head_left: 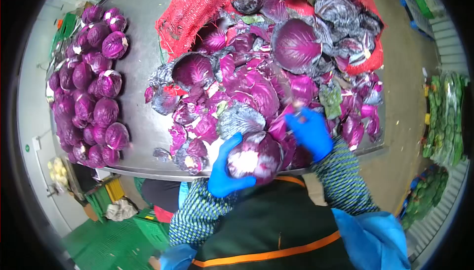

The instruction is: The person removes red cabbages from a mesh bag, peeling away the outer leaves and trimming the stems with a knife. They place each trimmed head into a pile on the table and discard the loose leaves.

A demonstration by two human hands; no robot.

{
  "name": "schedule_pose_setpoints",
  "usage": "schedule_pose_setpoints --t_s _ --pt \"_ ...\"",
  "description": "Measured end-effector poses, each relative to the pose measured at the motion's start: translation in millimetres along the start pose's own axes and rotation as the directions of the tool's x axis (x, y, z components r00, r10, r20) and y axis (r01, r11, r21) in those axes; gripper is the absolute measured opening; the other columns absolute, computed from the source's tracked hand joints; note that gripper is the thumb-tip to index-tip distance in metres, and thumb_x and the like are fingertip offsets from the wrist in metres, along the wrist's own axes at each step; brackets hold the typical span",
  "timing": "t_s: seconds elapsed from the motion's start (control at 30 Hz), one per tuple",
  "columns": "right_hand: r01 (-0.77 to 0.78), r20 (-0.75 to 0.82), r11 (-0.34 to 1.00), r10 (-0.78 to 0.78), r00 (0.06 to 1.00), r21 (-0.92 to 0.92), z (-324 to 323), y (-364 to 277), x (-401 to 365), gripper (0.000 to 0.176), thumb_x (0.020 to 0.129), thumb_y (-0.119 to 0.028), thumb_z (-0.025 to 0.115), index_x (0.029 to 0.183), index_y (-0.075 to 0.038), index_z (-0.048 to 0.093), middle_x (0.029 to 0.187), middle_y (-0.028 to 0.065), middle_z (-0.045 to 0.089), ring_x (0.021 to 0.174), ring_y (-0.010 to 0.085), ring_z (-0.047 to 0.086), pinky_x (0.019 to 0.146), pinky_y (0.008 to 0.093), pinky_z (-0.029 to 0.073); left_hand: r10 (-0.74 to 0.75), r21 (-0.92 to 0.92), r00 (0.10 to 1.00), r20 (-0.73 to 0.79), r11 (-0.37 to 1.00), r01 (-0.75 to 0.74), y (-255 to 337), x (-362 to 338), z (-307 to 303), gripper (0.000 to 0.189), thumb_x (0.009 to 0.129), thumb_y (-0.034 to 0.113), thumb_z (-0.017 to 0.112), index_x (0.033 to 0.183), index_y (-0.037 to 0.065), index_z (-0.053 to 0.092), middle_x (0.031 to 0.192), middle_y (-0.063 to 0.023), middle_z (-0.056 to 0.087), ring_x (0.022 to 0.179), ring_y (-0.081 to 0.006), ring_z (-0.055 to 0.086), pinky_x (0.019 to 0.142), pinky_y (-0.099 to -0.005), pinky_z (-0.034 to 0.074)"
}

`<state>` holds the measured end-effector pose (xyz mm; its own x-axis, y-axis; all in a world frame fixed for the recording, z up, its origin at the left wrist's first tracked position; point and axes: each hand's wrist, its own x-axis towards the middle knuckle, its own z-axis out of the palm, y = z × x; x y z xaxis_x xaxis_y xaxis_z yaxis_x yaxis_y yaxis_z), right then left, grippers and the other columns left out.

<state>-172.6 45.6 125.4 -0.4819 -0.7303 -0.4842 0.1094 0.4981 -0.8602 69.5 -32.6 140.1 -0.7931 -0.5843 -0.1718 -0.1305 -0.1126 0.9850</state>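
Observation:
A red cabbage [257, 157] with a pale cut stem end rests in my left hand [228, 169], whose blue-gloved fingers wrap round its left side near the table's front edge. My right hand [312, 134], also gloved in blue, is closed just right of and above the cabbage, with a small pale thing at its fingertips that is too small to make out. Loose purple leaves [252, 90] lie heaped beyond both hands. A dark outer leaf [240, 120] lies just above the cabbage.
Whole red cabbages [106, 111] are piled on the left of the metal table [148, 144]. An open red mesh sack [185, 18] of leaves lies at the back. Green crates [150, 225] stand below left; wrapped green produce [447, 117] is at the far right.

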Motion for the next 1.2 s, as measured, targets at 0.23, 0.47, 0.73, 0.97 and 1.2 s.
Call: schedule_pose_setpoints --t_s 0.23,0.47,0.73,0.97,1.2 --pt "0.546 0.203 0.834 -0.522 0.828 -0.082 -1 -79 -12 0.062 0.076 -0.028 0.073 0.128 -0.008 0.043 0.110 0.0105 0.054 0.093 0.0211 0.056 0.079 0.0319 0.047 0.329 0.336 0.944 0.006 0.889 -0.312 78 20 -17 0.103 0.052 0.010 0.085 0.140 0.009 0.031 0.147 -0.0202 0.020 0.135 -0.0341 0.025 0.109 -0.0457 0.024" --pt "0.419 0.144 0.826 -0.395 0.908 -0.377 -2 -44 35 0.033 0.080 -0.028 0.067 0.097 -0.001 0.059 0.082 0.0143 0.059 0.073 0.0246 0.060 0.070 0.0336 0.048 0.125 -0.581 0.992 -0.005 0.807 -0.104 70 14 -1 0.104 0.053 0.005 0.078 0.143 0.007 0.025 0.148 -0.0166 0.022 0.137 -0.0328 0.022 0.112 -0.0453 0.017" --pt "0.291 0.062 0.948 -0.300 0.952 0.126 31 -69 -53 0.031 0.074 -0.011 0.073 0.095 -0.003 0.052 0.084 0.0047 0.057 0.076 0.0117 0.055 0.068 0.0285 0.047 0.099 -0.158 0.837 -0.539 0.964 -0.216 65 28 17 0.098 0.059 0.016 0.082 0.139 0.003 0.026 0.144 -0.0157 0.025 0.133 -0.0284 0.027 0.109 -0.0418 0.022" --pt "-0.025 0.229 0.909 -0.079 0.970 0.416 26 -72 -38 0.018 0.080 -0.008 0.064 0.093 -0.004 0.052 0.078 0.0040 0.058 0.068 0.0094 0.053 0.060 0.0248 0.044 0.216 -0.056 0.774 -0.595 0.950 -0.308 79 29 24 0.098 0.059 0.018 0.082 0.139 0.003 0.026 0.144 -0.0176 0.026 0.134 -0.0297 0.025 0.110 -0.0423 0.020" --pt "0.357 0.243 0.934 -0.342 0.908 -0.016 21 -100 -44 0.027 0.076 -0.016 0.068 0.093 -0.004 0.051 0.074 0.0109 0.058 0.068 0.0244 0.060 0.060 0.0352 0.048 0.359 0.270 0.763 -0.537 0.930 -0.248 67 14 10 0.100 0.060 0.017 0.081 0.140 0.003 0.022 0.145 -0.0172 0.024 0.132 -0.0302 0.028 0.109 -0.0433 0.024"
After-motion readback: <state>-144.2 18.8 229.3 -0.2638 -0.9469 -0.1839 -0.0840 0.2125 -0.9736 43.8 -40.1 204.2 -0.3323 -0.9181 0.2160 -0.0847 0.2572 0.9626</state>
